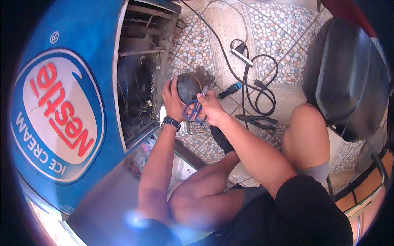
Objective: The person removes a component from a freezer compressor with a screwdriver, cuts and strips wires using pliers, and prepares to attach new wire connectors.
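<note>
My left hand (172, 100) grips the side of a dark, dome-shaped metal compressor (188, 84) beside the open compartment of a blue cooler cabinet. In my right hand (210, 107) is a pair of scissors with blue handles (193, 110), blades pointing up against the compressor's front. A black-and-blue screwdriver (230, 90) lies on the floor just right of the compressor, with black-handled pliers (258, 123) below it. Whether the blade tips touch anything besides the compressor, I cannot tell.
The blue cabinet (102, 45) fills the left, its open compartment (137, 94) holding dusty parts and wires. Looped black cables (271, 104) with a white-and-black plug fitting (242, 55) lie on the pebble-patterned tiles (273, 30). A large black molded object (340, 78) stands at right, beside my bent leg.
</note>
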A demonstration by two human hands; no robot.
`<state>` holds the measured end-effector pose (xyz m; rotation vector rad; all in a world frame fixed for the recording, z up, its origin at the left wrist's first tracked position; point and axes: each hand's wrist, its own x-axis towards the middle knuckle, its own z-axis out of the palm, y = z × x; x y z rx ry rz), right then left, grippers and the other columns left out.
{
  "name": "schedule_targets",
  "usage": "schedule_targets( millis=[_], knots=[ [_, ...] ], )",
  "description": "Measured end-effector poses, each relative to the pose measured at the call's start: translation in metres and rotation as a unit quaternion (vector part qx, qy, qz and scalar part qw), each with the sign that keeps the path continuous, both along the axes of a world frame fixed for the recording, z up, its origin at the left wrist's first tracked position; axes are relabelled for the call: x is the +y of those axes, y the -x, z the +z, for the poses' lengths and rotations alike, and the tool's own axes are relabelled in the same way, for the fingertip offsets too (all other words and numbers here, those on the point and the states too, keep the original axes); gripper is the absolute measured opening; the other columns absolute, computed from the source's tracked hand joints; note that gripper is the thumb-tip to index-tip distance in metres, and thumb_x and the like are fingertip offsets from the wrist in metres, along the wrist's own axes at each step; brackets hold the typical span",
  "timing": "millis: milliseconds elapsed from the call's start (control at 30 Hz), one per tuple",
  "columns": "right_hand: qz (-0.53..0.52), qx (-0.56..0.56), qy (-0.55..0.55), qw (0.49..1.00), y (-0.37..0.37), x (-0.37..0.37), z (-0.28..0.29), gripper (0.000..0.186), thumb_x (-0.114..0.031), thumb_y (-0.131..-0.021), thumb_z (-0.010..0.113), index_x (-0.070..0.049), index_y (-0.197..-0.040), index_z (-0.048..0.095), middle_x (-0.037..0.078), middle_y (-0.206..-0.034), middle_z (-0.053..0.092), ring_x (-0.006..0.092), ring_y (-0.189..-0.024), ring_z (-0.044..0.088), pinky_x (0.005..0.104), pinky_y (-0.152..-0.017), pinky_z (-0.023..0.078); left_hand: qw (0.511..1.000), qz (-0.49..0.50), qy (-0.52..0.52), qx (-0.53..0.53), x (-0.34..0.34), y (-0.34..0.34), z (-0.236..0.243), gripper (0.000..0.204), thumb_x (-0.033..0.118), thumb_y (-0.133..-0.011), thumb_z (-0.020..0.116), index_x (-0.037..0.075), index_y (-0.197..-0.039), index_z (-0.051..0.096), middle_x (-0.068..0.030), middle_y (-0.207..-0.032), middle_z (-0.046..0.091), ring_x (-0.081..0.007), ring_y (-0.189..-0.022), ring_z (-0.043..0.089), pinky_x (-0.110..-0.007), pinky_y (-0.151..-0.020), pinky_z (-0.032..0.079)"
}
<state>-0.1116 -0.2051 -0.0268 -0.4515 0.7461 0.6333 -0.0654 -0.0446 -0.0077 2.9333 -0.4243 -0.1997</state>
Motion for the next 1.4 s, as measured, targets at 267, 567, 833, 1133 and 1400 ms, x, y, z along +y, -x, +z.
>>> schedule_targets(
  millis=[267,567,833,1133,1400],
  knots=[
    [0.017,0.103,-0.027,0.994,-0.025,-0.010,-0.013,0.021,0.000,-0.096,0.051,0.013,-0.111,0.048,0.024,-0.090,0.061,0.0355,-0.070,0.068,0.0504,-0.057,0.061,1.000,-0.006,0.009,0.000,-0.010,0.002,0.003,0.121,0.038,-0.053,0.094,0.014,-0.154,0.032,-0.0206,-0.151,0.035,-0.0449,-0.138,0.037,-0.054,-0.115,0.034],
    [0.092,0.085,-0.044,0.991,-0.022,-0.014,-0.033,0.019,-0.002,-0.097,0.043,0.012,-0.109,0.050,0.023,-0.091,0.060,0.0322,-0.064,0.067,0.0502,-0.050,0.057,1.000,-0.013,-0.001,0.014,-0.015,0.001,0.011,0.133,0.051,-0.047,0.095,0.009,-0.155,0.030,-0.0236,-0.150,0.036,-0.0451,-0.138,0.038,-0.055,-0.116,0.031],
    [0.096,-0.028,0.032,0.994,-0.010,-0.014,-0.023,0.015,-0.006,-0.101,0.047,0.001,-0.114,0.045,0.017,-0.095,0.062,0.0231,-0.069,0.066,0.0384,-0.052,0.056,1.000,-0.008,-0.005,-0.010,-0.014,0.003,0.004,0.132,0.045,-0.047,0.096,0.009,-0.154,0.030,-0.0240,-0.149,0.036,-0.0451,-0.138,0.038,-0.055,-0.116,0.032],
    [0.020,0.015,0.030,0.999,-0.008,-0.003,0.002,0.015,-0.004,-0.099,0.046,0.004,-0.111,0.042,0.017,-0.089,0.058,0.0264,-0.062,0.065,0.0413,-0.048,0.054,1.000,0.000,0.004,-0.016,-0.012,0.002,0.003,0.118,0.037,-0.055,0.094,0.013,-0.153,0.033,-0.0206,-0.149,0.037,-0.0446,-0.136,0.039,-0.054,-0.114,0.036],
    [0.082,0.040,0.046,0.995,-0.018,-0.004,-0.006,0.019,-0.009,-0.101,0.044,0.009,-0.104,0.049,0.021,-0.082,0.061,0.0282,-0.059,0.065,0.0429,-0.047,0.055,1.000,0.001,-0.011,0.015,-0.016,0.001,0.007,0.117,0.032,-0.057,0.090,0.010,-0.155,0.030,-0.0232,-0.149,0.036,-0.0460,-0.137,0.037,-0.054,-0.117,0.031]
  ],
)
